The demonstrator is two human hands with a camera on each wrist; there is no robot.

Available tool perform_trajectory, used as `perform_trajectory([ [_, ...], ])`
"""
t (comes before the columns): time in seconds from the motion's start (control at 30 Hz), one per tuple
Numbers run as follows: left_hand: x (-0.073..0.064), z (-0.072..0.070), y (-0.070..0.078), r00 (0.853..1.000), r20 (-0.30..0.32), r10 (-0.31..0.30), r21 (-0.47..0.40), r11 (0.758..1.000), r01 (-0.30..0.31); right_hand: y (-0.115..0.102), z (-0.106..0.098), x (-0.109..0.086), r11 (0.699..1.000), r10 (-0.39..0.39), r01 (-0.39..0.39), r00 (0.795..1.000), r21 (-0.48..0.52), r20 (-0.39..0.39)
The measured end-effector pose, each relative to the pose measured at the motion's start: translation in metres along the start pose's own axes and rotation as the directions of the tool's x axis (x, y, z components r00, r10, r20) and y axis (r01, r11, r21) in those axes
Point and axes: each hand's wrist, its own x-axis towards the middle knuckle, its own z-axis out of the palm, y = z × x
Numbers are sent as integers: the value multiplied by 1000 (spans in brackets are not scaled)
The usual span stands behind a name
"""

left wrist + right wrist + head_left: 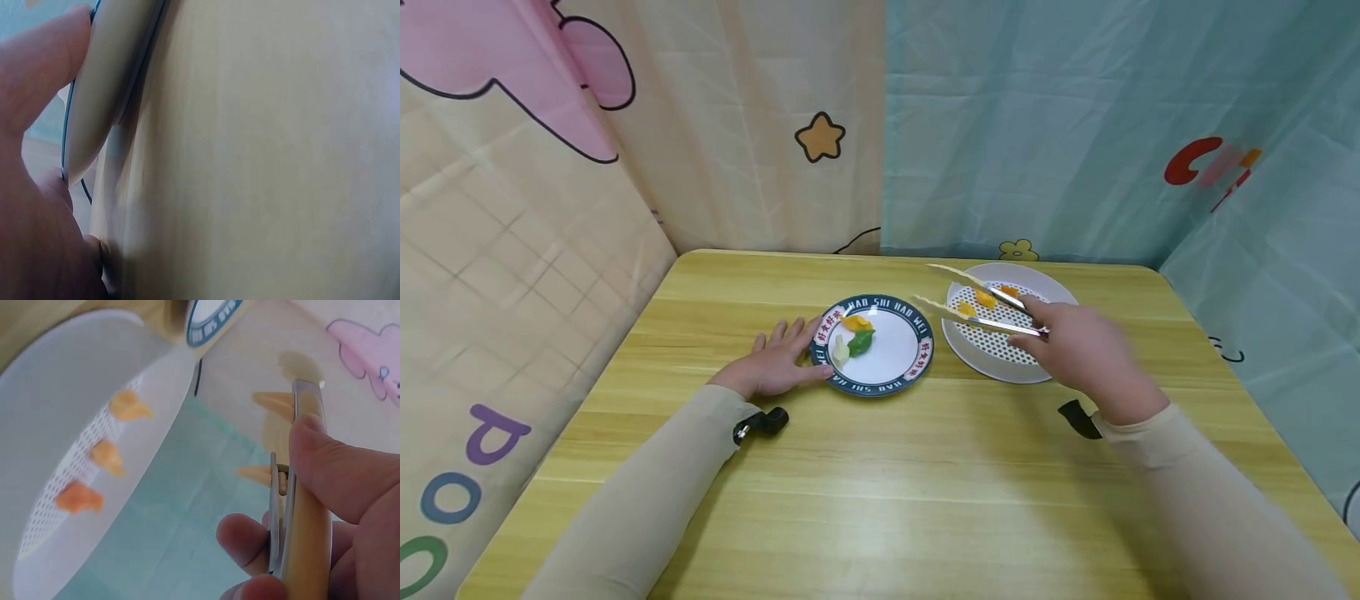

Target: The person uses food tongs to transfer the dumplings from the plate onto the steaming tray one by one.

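A white plate [891,337] with a dark lettered rim lies on the table. It bears a yellow-orange piece [857,323], a green piece [861,342] and a pale piece [841,350]. My left hand [778,362] rests at the plate's left rim with straight, spread fingers, its thumb touching the near edge. My right hand [1086,350] grips metal tongs [1000,325] with cream-coloured tips. The tong arms stand apart above a white perforated basket [1000,368], with nothing showing between the tips. Several small orange pieces [128,405] lie in the basket.
The wooden table [880,500] backs onto a printed curtain [820,200], beige on the left and pale green on the right. The basket stands right of the plate, near the table's far edge. Dark straps [767,422] hang at both sleeve cuffs.
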Motion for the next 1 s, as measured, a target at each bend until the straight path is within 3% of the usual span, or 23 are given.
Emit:
perform_trajectory([
  [0.37, 4, 1, -2, 1000, -1, 10, -5, 1000, -10, -35, 26, 20, 991, -131, 130, 991, 41, 30],
  [1.0, -2, -1, 2, 1000, 3, 14, -24, 1000, -14, -64, 41, 62, 997, -61, 67, 986, -31, 156],
])
